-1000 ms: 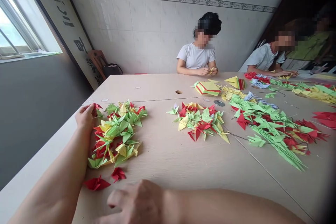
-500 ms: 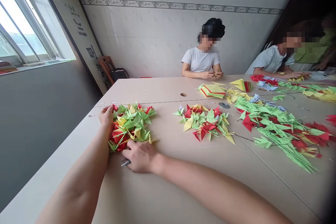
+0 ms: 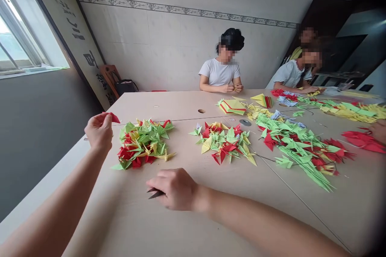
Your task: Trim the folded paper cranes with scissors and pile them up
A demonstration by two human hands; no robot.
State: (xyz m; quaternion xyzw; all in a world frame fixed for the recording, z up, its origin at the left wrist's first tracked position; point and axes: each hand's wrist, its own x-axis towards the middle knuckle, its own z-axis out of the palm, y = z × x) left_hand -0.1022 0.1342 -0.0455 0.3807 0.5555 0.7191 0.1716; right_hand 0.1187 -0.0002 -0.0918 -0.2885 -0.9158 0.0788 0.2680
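Note:
Pinched in my left hand (image 3: pixel 99 131) is a red folded-paper crane (image 3: pixel 114 117), raised at the left side of the table; much of it is hidden by the fingers. My right hand (image 3: pixel 178 190) is closed around small scissors (image 3: pixel 156 194), whose two dark pointed tips stick out to the left while the handles are hidden in the palm. Between and beyond the hands lies a pile of green, red and yellow paper cranes (image 3: pixel 144 142), and neither hand touches it. A second pile of mixed cranes (image 3: pixel 226 140) rests farther right.
Long strings of green and red cranes (image 3: pixel 301 144) stretch across the right of the table (image 3: pixel 187 229). A stack of folded paper (image 3: pixel 232 106) lies near a person in white (image 3: pixel 220 74). Other people sit at the far right, and a hand (image 3: pixel 379 131) reaches in beside red cranes.
My left hand has lifted away from the left pile with a red crane. My right hand has drawn back from the pile toward me and right, scissors still held. The view has shifted right.

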